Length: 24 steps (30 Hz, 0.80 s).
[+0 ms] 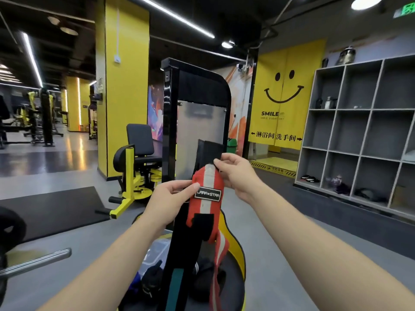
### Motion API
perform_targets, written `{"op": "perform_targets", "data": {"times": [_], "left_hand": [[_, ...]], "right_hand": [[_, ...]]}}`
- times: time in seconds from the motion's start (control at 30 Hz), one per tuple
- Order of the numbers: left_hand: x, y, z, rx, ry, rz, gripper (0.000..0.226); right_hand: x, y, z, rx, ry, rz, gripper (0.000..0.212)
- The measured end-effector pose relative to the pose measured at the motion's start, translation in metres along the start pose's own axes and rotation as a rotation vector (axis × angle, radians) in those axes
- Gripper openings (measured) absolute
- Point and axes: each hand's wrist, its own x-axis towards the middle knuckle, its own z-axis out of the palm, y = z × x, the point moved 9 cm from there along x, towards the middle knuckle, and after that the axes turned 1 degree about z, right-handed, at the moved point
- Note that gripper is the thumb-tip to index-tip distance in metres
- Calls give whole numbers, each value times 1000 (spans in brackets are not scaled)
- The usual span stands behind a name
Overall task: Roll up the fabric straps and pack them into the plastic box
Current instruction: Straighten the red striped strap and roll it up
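my left hand [171, 192] is raised at chest height, forearm reaching up from the lower left, thumb laid across the front of the red strap [206, 198] just beside its black label patch [208, 195], the other fingers curled behind it, so it pinches the strap's left edge. my right hand [235, 173] comes in from the lower right, wrist bent inward, thumb and forefinger pinching the top of the same strap where its black velcro end [210, 151] stands upright above my fingers. the red strap has a pale grey stripe down the middle and hangs between my hands, its loose tail [219, 265] trailing down toward the round black seat pad [233, 286] below. a second strap, black with a teal stripe [177, 286], hangs beside it from behind my left hand. on the pad lie dark rolled bundles [152, 279], and just left of them i see the clear plastic box [157, 250], partly hidden by the straps. beyond stands a black weight-stack machine [197, 113] with a yellow-framed seat [137, 167], a yellow smiley curtain [283, 97] and grey cubby shelves [359, 135] on the right. a barbell [36, 259] crosses the lower left.
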Motion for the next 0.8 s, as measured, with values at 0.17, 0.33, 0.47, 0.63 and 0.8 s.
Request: {"op": "perform_targets", "data": {"times": [0.17, 0.33, 0.47, 0.63, 0.8], "left_hand": [[-2, -13, -4, -91, 36, -111, 18], [9, -35, -16, -318, 160, -230, 28], [21, -35, -26, -375, 202, -249, 30], [31, -25, -27, -346, 202, -228, 30], [38, -22, -32, -356, 222, -208, 33]], "right_hand": [[-22, 4, 7, 23, 55, -26, 16], [-44, 18, 15, 66, 34, -44, 24], [-63, 54, 14, -387, 7, -142, 45], [-74, 104, 18, -600, -101, -103, 48], [-58, 125, 12, -450, -128, 6, 28]]}}
